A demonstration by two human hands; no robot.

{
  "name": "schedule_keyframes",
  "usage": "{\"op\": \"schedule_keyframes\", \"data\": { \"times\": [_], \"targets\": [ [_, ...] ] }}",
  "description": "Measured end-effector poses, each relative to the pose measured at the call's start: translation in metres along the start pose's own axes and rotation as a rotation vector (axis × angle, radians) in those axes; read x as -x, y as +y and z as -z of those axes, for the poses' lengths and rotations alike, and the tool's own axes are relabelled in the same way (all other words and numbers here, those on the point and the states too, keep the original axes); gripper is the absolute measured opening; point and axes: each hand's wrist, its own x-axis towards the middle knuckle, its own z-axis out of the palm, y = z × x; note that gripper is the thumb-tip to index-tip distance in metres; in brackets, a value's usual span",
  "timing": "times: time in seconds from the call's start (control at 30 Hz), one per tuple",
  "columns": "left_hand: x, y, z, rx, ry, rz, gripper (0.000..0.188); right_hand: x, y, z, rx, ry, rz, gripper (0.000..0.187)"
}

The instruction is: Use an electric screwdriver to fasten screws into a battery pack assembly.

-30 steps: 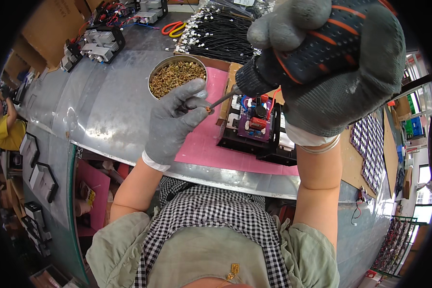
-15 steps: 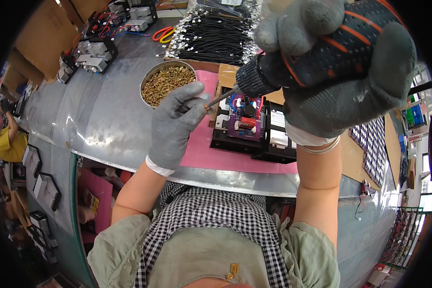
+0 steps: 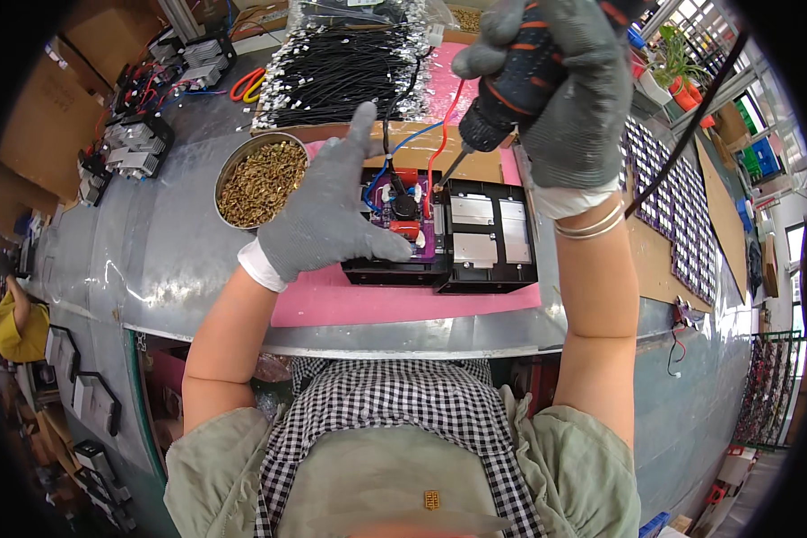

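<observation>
My gloved right hand (image 3: 583, 108) grips a black and orange power screwdriver (image 3: 502, 99), tilted down to the left. Its thin bit (image 3: 455, 164) reaches the upper right edge of a purple circuit board (image 3: 428, 244); a small coppery screw seems to be at the tip. The board sits in the left part of a black housing (image 3: 484, 282) with silver metal plates (image 3: 475, 251). My gloved left hand (image 3: 327, 211) is open, thumb and fingers spread around the board's left side, holding nothing. Red (image 3: 439, 134) and blue wires (image 3: 412, 139) rise from the board.
A round metal bowl (image 3: 221, 188) of brass-coloured screws (image 3: 264, 184) stands left. Beneath the housing lies a pink mat (image 3: 332, 309). Bundled black cables (image 3: 341, 76) and red-yellow scissors (image 3: 247, 85) are behind. Rows of small parts (image 3: 672, 206) lie right; a person in yellow (image 3: 22, 318) is far left.
The bit has moved from my left fingertips, which held a small screw, to the board. My left hand has opened and moved beside the board. The red and blue wires now stand up.
</observation>
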Motion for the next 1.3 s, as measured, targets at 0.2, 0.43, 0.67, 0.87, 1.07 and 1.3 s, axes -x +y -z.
{"op": "schedule_keyframes", "data": {
  "times": [0.2,0.43,0.67,0.87,1.07,1.3],
  "targets": [
    [-0.011,0.015,-0.011,-0.113,-0.08,0.064,0.142,-0.026,0.053,0.032,-0.575,-0.585,0.402,0.06],
    [-0.004,0.006,-0.014,-0.182,-0.009,0.014,0.145,0.011,0.002,0.007,0.013,0.033,-0.12,0.044],
    [-0.005,0.006,-0.015,-0.086,-0.003,-0.004,0.136,0.008,-0.002,0.009,0.127,0.022,-0.231,0.039],
    [-0.007,-0.003,-0.018,-0.065,0.019,-0.036,0.136,0.009,-0.001,0.003,0.005,0.071,-0.176,0.033],
    [-0.006,0.006,-0.015,-0.09,-0.01,-0.013,0.133,0.008,0.006,-0.002,-0.02,0.062,-0.17,0.032],
    [-0.005,0.008,-0.015,-0.162,0.008,-0.036,0.135,0.007,0.004,-0.002,0.088,0.005,-0.196,0.027]
  ]
}}
